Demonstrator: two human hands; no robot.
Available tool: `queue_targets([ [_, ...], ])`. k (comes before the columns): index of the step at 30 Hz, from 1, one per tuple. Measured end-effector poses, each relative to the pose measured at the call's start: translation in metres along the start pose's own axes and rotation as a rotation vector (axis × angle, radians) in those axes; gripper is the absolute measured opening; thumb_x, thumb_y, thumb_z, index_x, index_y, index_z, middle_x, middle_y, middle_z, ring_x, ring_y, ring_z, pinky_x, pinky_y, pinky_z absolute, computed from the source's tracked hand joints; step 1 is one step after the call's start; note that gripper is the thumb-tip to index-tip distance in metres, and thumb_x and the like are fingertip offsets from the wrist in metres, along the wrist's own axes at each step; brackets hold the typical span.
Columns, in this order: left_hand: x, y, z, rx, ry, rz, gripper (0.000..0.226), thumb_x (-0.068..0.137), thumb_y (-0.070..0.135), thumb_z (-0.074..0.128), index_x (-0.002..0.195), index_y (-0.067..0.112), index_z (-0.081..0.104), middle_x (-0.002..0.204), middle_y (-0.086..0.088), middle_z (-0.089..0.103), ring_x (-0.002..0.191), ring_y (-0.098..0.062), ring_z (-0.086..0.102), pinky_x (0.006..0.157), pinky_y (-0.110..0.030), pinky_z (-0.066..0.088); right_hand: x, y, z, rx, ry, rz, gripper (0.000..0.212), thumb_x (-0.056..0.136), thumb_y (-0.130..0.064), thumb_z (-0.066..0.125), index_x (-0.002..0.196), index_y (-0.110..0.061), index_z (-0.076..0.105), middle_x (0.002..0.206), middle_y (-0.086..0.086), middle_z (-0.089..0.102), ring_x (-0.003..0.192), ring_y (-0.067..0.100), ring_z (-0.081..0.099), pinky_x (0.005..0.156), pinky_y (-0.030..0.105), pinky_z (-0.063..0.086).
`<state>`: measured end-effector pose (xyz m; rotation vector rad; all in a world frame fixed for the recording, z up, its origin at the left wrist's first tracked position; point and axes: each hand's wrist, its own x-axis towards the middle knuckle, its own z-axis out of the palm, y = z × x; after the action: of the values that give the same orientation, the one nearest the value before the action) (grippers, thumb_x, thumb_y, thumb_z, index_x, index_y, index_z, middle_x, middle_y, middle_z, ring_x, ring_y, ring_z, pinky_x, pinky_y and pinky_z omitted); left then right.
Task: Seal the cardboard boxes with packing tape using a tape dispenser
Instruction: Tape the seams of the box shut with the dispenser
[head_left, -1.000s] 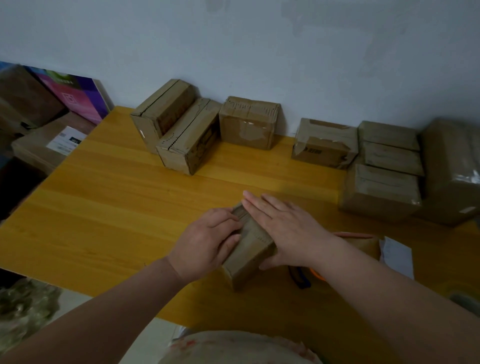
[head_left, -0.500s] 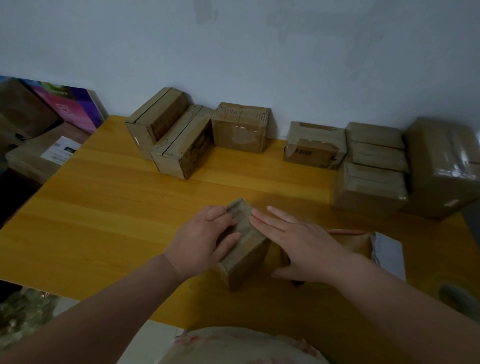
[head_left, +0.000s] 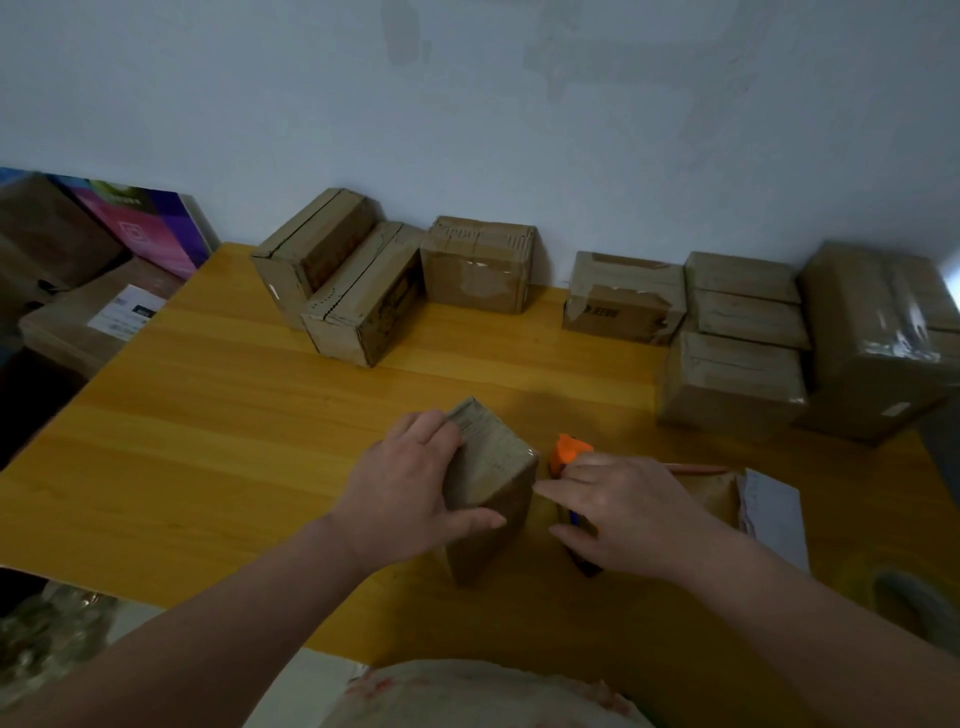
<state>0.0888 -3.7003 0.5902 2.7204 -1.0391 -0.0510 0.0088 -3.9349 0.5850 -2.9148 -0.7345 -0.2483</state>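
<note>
Near the middle of the yellow tabletop (head_left: 208, 441) stands one small cardboard box (head_left: 491, 467), glossy tape catching light at its top corner. The left hand (head_left: 410, 493) grips it from its left side, fingers over the top and thumb curled across the near face. Just right of the box lies one tape dispenser (head_left: 571, 449), orange at its far end and dark at the handle. The right hand (head_left: 623, 512) lies over it with fingers loosely spread and the forefinger reaching toward the box; whether it clasps the handle cannot be told.

Farther right of the box are one brown envelope (head_left: 711, 493) and one white sheet (head_left: 774, 514). Beyond the box, along the wall (head_left: 519, 130), stand eight more cardboard boxes (head_left: 478, 265): two to its far left, one straight behind, one behind and right with dark print too blurred to read, three packed together farther right, and one large, outermost. Far left of the box, off the tabletop, sit a purple printed carton (head_left: 156, 228) and a brown carton (head_left: 67, 332) with a white label (head_left: 124, 312), its writing illegible.
</note>
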Motion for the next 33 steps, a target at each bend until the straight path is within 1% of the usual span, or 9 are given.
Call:
queue_targets([
  [4,0.004,0.004,-0.002,-0.081,-0.070,-0.116,0.093,0.061,0.084,0.051,0.128,0.021,0.037,0.130,0.004,0.028,0.113,-0.015,0.041,0.089,-0.032,0.048,0.009,0.008,0.003,0.147,0.061,0.251,0.039,0.078,-0.036,0.078,0.115,-0.030,0.068,0.089,-0.016,0.068,0.082,0.007,0.063,0.059,0.014,0.040],
  [6,0.009,0.003,-0.004,-0.173,-0.146,-0.201,0.106,0.063,0.076,0.062,0.144,0.025,0.018,0.141,0.003,0.022,0.124,-0.021,0.038,0.097,-0.036,0.044,0.017,0.015,0.006,0.252,-0.002,0.361,0.045,0.085,-0.039,0.069,0.129,-0.037,0.056,0.100,-0.021,0.061,0.089,-0.002,0.053,0.066,0.012,0.033],
  [8,0.017,0.000,-0.011,-0.282,-0.232,-0.271,0.119,0.065,0.065,0.071,0.150,0.028,-0.004,0.146,-0.002,0.023,0.131,-0.024,0.033,0.104,-0.038,0.039,0.025,0.020,0.006,0.339,-0.070,0.404,0.054,0.087,-0.041,0.067,0.137,-0.042,0.046,0.112,-0.022,0.058,0.094,-0.005,0.048,0.074,0.015,0.039],
  [10,0.025,-0.007,-0.022,-0.344,-0.257,-0.297,0.125,0.066,0.054,0.078,0.151,0.026,-0.010,0.150,-0.004,0.022,0.135,-0.025,0.028,0.106,-0.038,0.034,0.036,0.025,0.003,0.441,-0.101,0.432,0.064,0.085,-0.042,0.069,0.141,-0.045,0.038,0.122,-0.021,0.055,0.097,-0.004,0.049,0.078,0.020,0.044],
  [15,0.052,-0.031,-0.061,-0.331,-0.165,-0.194,0.120,0.060,0.040,0.083,0.151,0.027,0.005,0.146,0.010,0.020,0.133,-0.019,0.025,0.110,-0.048,0.030,0.071,0.036,-0.010,0.591,-0.082,0.454,0.095,0.073,-0.042,0.080,0.148,-0.045,0.021,0.147,-0.014,0.039,0.129,0.007,0.039,0.100,0.028,0.037],
  [21,0.096,-0.048,-0.082,-0.563,-0.135,0.044,0.112,0.054,0.024,0.082,0.146,0.030,0.018,0.135,0.013,0.031,0.126,-0.005,0.036,0.099,-0.020,0.039,0.116,0.062,-0.024,0.572,-0.147,0.421,0.133,0.061,-0.035,0.090,0.152,-0.041,-0.008,0.160,-0.015,0.006,0.144,0.013,0.011,0.114,0.037,0.015],
  [26,0.140,-0.066,-0.067,-0.447,-0.094,0.121,0.114,0.062,0.019,0.088,0.151,0.024,0.016,0.145,0.012,0.027,0.126,0.006,0.026,0.096,0.001,0.024,0.135,0.091,-0.024,0.439,-0.106,0.504,0.137,0.058,-0.031,0.091,0.148,-0.048,-0.010,0.154,-0.009,0.017,0.140,0.020,0.021,0.111,0.041,0.027],
  [29,0.167,-0.079,-0.053,-0.337,-0.105,0.111,0.103,0.073,0.025,0.081,0.152,0.023,0.015,0.153,0.004,0.024,0.137,-0.008,0.025,0.105,-0.013,0.021,0.143,0.113,-0.015,0.261,-0.162,0.582,0.136,0.061,-0.033,0.089,0.145,-0.051,-0.016,0.150,-0.001,0.022,0.136,0.025,0.025,0.107,0.045,0.035],
  [33,0.203,-0.103,-0.037,-0.241,-0.109,0.042,0.086,0.082,0.026,0.073,0.151,0.024,0.021,0.150,-0.001,0.027,0.133,-0.017,0.035,0.096,-0.017,0.027,0.150,0.137,0.006,0.068,-0.315,0.677,0.128,0.071,-0.030,0.083,0.141,-0.054,-0.022,0.154,0.008,0.017,0.141,0.032,0.020,0.110,0.050,0.032],
])
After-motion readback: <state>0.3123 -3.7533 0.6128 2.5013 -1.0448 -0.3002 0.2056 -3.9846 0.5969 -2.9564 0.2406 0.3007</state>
